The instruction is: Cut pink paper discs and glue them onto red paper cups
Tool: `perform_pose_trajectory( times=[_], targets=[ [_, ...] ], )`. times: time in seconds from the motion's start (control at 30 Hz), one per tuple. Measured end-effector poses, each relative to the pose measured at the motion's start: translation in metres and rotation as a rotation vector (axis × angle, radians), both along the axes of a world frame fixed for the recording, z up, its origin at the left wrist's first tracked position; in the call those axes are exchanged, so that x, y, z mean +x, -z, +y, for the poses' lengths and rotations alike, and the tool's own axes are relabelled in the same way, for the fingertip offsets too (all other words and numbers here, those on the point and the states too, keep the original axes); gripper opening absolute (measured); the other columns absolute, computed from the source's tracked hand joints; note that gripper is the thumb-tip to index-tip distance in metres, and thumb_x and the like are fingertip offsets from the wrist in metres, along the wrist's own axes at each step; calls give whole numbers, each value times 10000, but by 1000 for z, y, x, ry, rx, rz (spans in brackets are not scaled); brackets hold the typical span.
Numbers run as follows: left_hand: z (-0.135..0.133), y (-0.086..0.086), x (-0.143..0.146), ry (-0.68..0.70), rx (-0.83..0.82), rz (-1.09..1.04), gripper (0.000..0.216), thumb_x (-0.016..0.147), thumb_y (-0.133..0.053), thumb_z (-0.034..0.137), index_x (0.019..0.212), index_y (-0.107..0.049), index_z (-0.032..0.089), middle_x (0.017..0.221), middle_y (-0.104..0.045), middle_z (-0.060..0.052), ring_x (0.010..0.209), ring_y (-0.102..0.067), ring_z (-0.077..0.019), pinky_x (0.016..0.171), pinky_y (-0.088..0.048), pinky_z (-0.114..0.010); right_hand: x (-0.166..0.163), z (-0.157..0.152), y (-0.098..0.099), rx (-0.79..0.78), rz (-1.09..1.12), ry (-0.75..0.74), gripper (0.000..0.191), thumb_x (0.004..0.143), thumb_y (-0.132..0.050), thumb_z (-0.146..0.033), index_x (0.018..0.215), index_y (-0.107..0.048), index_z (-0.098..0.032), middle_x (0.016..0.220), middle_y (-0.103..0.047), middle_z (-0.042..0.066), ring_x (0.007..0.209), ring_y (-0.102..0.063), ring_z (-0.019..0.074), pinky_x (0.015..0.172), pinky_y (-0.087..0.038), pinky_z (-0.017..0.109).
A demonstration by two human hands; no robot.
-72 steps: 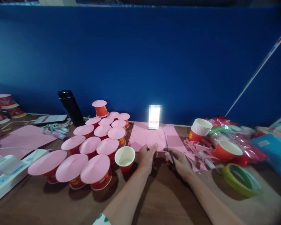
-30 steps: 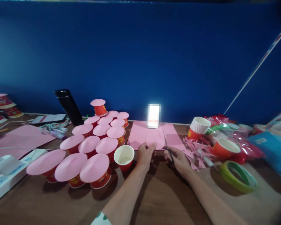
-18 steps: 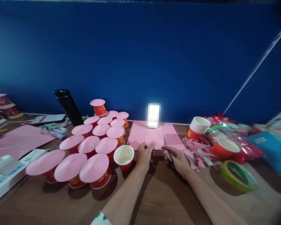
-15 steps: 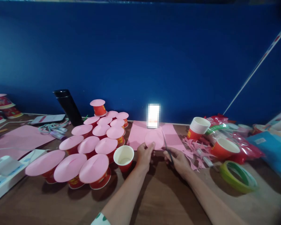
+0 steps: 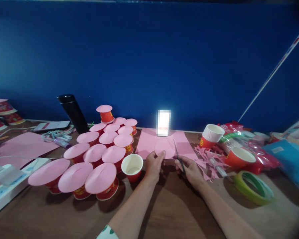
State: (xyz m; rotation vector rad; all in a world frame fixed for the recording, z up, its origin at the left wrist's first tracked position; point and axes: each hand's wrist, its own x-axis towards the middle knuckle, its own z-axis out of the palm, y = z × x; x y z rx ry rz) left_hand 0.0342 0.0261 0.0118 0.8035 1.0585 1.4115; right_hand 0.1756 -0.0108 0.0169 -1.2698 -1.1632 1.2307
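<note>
My left hand (image 5: 154, 165) pinches the lower edge of a round pink paper disc (image 5: 165, 148), thumb on top. My right hand (image 5: 189, 169) is closed around the dark handles of a pair of scissors (image 5: 180, 162), whose narrow blades point up and away beside the disc's right edge. Behind the disc lie pink paper sheets (image 5: 147, 141) on the brown table. Just left of my left hand stands an uncovered red paper cup (image 5: 132, 167) with a white inside. Farther left, several upturned red cups carry pink paper discs (image 5: 101, 178) on top.
A bright, blurred-out phone-like screen (image 5: 163, 122) stands against the blue wall. On the right are stacked paper cups (image 5: 211, 136), pink scraps (image 5: 209, 161), a green tape roll (image 5: 254, 187) and a blue packet (image 5: 291, 156). A black flask (image 5: 73, 114) and white power strip (image 5: 12, 184) are left.
Almost nothing differs. The whole view has shifted very slightly, and both hands keep their hold on the paper disc and the scissors.
</note>
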Motion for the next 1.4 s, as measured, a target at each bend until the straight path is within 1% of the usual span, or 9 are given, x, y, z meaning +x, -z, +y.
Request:
perform_pose_trajectory(
  times=[0.33, 0.6, 0.73, 0.87, 0.97, 1.2, 1.4],
  targets=[
    [0, 0, 0, -7, -14, -4, 352, 614, -741, 443, 657, -587, 130, 473, -523, 38, 401, -455, -75, 407, -344, -192, -2, -1, -2, -5, -3, 14, 514, 658, -712, -510, 1031, -662, -161, 523, -522, -47, 416, -439, 79, 368, -304, 184],
    [1, 0, 1, -16, 14, -9, 331, 606, -751, 407, 605, -560, 137, 465, -512, 39, 410, -443, -69, 409, -334, -186, -1, 0, 0, -12, 6, -6, 503, 667, -710, -510, 1031, -643, -169, 556, -545, -39, 444, -465, 86, 399, -326, 192],
    [1, 1, 0, 3, 17, -10, 331, 588, -762, 410, 619, -585, 132, 482, -532, 30, 418, -454, -79, 416, -352, -201, -1, 0, -1, -12, -8, -1, 497, 666, -707, -513, 1022, -640, -173, 586, -565, -28, 452, -474, 89, 389, -314, 189],
    [3, 4, 0, 3, 19, 8, 332, 585, -763, 410, 638, -598, 127, 480, -530, 33, 420, -461, -84, 416, -352, -204, 1, 1, 0, -1, -23, -7, 491, 674, -699, -513, 1011, -639, -161, 577, -555, -31, 446, -469, 86, 386, -314, 188],
    [3, 5, 1, 4, 21, 10, 331, 598, -753, 412, 616, -581, 130, 465, -521, 35, 406, -450, -77, 409, -333, -196, 1, 1, 2, 8, -12, -15, 485, 690, -691, -510, 1025, -635, -164, 575, -546, -34, 440, -462, 81, 379, -308, 183],
    [0, 2, 1, -11, 3, 14, 341, 593, -756, 423, 606, -566, 140, 454, -526, 32, 407, -457, -81, 411, -320, -193, -2, -1, -2, -4, -13, 3, 470, 665, -695, -524, 978, -657, -176, 554, -536, -39, 418, -443, 82, 360, -286, 187],
    [-1, 0, 0, -14, -7, 13, 341, 591, -753, 424, 599, -551, 149, 453, -520, 38, 404, -454, -80, 405, -324, -193, 0, 0, 0, -4, -32, -2, 496, 682, -690, -524, 1033, -648, -176, 562, -537, -44, 423, -443, 83, 373, -306, 193]
  ],
)
